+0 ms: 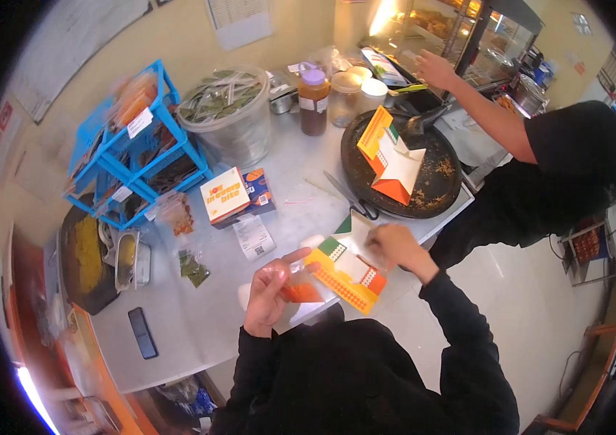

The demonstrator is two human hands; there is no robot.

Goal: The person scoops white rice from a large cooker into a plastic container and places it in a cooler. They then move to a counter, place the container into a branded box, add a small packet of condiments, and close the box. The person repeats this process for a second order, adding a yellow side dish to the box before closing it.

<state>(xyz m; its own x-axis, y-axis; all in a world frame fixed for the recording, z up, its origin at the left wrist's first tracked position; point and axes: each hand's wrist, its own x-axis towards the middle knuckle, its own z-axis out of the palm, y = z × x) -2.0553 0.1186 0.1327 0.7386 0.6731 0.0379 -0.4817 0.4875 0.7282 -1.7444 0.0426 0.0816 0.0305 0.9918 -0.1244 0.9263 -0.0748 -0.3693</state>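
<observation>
My left hand (268,296), near the table's front edge, pinches a clear plastic packet of orange-red sauce (301,292). Just right of it, an unfolded yellow, green and orange paper food box (348,272) lies at the table edge, its pale inside facing up. My right hand (397,247) is at the box's right side with fingers curled by its inner flap; whether they grip the box or something in it is hard to tell. A similar open paper box (395,160) rests on the large dark round pan (441,187) behind. Scissors (362,206) lie by the pan's rim.
A co-worker's arm (482,109) reaches over the back right. Blue plastic baskets (169,147), a tub of leaf packets (231,136) and a purple-capped bottle (313,103) stand behind. Closed boxes (229,198), a receipt (254,237), a leaf packet (193,266) and a phone (142,333) lie leftward.
</observation>
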